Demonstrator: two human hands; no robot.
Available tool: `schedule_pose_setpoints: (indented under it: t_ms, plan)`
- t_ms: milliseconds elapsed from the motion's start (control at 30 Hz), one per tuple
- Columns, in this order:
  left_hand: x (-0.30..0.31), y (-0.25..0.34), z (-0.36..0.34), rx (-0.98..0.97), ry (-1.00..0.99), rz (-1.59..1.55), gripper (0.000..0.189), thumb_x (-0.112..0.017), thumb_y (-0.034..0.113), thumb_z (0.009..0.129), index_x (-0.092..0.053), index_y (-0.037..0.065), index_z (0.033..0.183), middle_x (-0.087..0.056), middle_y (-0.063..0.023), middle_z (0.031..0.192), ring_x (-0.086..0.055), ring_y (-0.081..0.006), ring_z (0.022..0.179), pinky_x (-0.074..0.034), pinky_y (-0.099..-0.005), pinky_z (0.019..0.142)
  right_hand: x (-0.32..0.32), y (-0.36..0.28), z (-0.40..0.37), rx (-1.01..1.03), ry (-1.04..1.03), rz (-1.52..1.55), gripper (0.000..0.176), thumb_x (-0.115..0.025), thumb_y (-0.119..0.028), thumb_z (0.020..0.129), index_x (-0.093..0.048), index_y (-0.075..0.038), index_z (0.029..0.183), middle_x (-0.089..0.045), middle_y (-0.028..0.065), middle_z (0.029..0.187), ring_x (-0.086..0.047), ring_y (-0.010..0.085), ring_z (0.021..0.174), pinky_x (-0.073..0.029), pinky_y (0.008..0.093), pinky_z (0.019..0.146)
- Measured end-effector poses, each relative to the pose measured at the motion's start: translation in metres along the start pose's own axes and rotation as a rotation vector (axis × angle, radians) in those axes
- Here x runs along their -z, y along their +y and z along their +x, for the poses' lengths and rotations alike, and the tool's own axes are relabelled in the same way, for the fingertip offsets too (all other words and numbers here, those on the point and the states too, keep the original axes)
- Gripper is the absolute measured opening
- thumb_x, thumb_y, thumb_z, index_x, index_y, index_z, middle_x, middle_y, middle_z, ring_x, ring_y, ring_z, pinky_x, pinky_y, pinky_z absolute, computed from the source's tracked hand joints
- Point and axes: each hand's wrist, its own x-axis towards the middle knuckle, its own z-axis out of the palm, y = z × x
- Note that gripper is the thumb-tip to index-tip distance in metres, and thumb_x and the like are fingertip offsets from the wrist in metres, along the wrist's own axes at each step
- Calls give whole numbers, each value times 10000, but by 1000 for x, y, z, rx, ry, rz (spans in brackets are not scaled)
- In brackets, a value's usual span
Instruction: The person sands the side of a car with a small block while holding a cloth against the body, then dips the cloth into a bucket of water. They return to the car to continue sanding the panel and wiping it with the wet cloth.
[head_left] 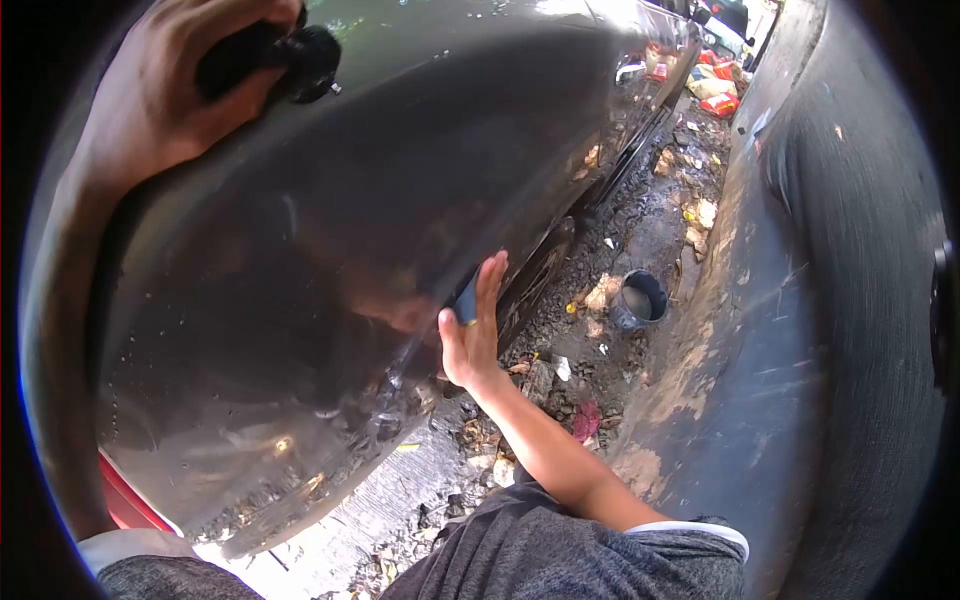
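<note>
A dark, glossy curved panel [300, 230], which looks like a vehicle's side, fills the left and middle of the view. At the upper left my left hand [185, 85] has its fingers wrapped round a black object [310, 65] above the panel; what it is I cannot make out. My right hand [475, 330] presses a thin bluish-grey pad [466, 302] against the panel's lower edge, with its fingers stretched over the pad. Reflections of the arm and ground show in the panel.
A dark bucket [640, 300] with greyish liquid stands on the littered, muddy ground [650, 235]. Red and yellow wrappers [715, 85] lie farther back. A grey wall [760, 330] rises along the right. Something red [130, 495] shows at lower left.
</note>
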Motion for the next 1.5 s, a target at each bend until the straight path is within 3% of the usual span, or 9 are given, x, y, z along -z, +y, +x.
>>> schedule_pose_setpoints:
  t_ms: [167,367,567,700,900,1000,1133,1333,1500]
  plan:
    - [-3,-5,-4,41,-21,-97,364,-749,-2,727,-596,17,1057,-629,-169,1113,-594,-381,1194,-451,-476,1049,38,48,110,-166,75,-164,755,-229,-457,1091,8,60,1588,88,298,1656,79,440,1545,12,520,1260]
    - [1,3,1,98,-35,-133,314,-727,12,735,-597,10,1020,-632,-173,1082,-605,-386,1149,-451,-470,1037,-10,3,2,77,29,87,787,-119,-545,1061,108,-20,1601,106,243,1677,93,429,1547,21,523,1247]
    - [4,10,3,99,-15,-95,306,-717,4,702,-587,15,979,-630,-168,1048,-612,-388,1113,-450,-474,1029,49,80,138,-215,132,157,728,-255,-406,1091,29,36,1595,70,257,1676,24,403,1560,-5,477,1265]
    - [5,10,9,110,-31,-130,318,-707,-4,674,-577,27,962,-626,-159,1027,-613,-383,1080,-458,-468,997,10,27,20,23,14,114,817,-262,-522,1072,82,-6,1604,100,266,1671,69,433,1550,-4,525,1246]
    - [2,14,8,114,20,-135,324,-701,21,648,-576,27,947,-619,-154,1006,-607,-381,1057,-458,-469,977,49,114,142,-185,147,239,749,-270,-468,1081,-15,-4,1612,12,241,1685,19,389,1564,-8,468,1263]
    - [-1,15,8,147,42,-142,343,-705,31,623,-572,27,940,-614,-154,995,-603,-386,1050,-457,-478,977,32,64,62,65,63,188,709,-281,-404,1077,-1,-51,1625,44,213,1693,43,393,1562,0,480,1258]
    - [3,16,11,150,30,-166,364,-717,30,592,-567,28,924,-610,-153,982,-600,-388,1037,-456,-484,979,46,78,109,-182,56,306,678,-313,-295,1081,8,-35,1618,58,216,1689,55,357,1566,10,429,1266]
    - [1,15,12,114,69,-175,353,-710,19,590,-566,30,913,-608,-144,959,-606,-371,1012,-458,-484,983,39,57,73,73,-21,145,732,-282,-424,1083,53,-53,1619,73,241,1682,71,436,1547,-13,482,1260]
    - [3,17,12,126,58,-183,355,-707,12,581,-566,38,905,-606,-137,949,-610,-358,997,-458,-480,980,75,69,171,-190,-39,31,638,-332,-136,1043,-67,74,1583,1,300,1661,-27,436,1550,-81,432,1272]
